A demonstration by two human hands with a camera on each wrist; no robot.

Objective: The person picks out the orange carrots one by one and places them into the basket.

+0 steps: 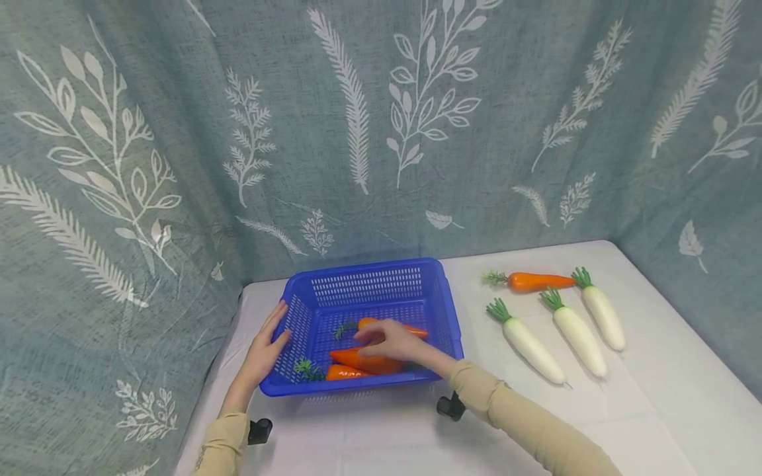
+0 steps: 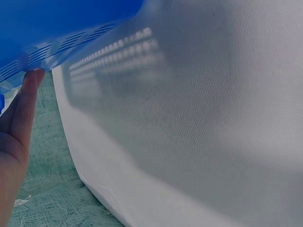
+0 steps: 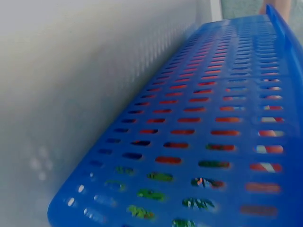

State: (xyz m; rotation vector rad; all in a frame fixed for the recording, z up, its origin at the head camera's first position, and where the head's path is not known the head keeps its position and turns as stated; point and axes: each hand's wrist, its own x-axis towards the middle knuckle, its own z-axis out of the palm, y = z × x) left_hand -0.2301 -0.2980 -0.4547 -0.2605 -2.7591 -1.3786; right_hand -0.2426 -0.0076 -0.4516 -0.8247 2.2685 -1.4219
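Observation:
A blue plastic basket (image 1: 445, 311) holds several orange carrots. My left hand (image 1: 262, 350) lies along its left side with fingers extended; in the left wrist view the fingertips (image 2: 34, 78) touch the slotted wall. Inside the basket, my right hand (image 1: 395, 340) is over a carrot (image 1: 363, 361) lying on top, its thumb by the carrot and its fingers loosely bent and spread. Another carrot (image 1: 345, 372) lies at the near wall, and a further one (image 1: 417, 331) is partly covered by the right hand. The right wrist view shows only the basket's outer wall (image 3: 189, 118), not that hand.
Right of the basket, three white radishes (image 1: 532, 350) with green tops lie side by side on the white tablecloth (image 1: 655, 390). A carrot (image 1: 536, 282) lies behind them, its tip near one radish's leaves. A patterned green curtain (image 1: 381, 218) hangs around the table.

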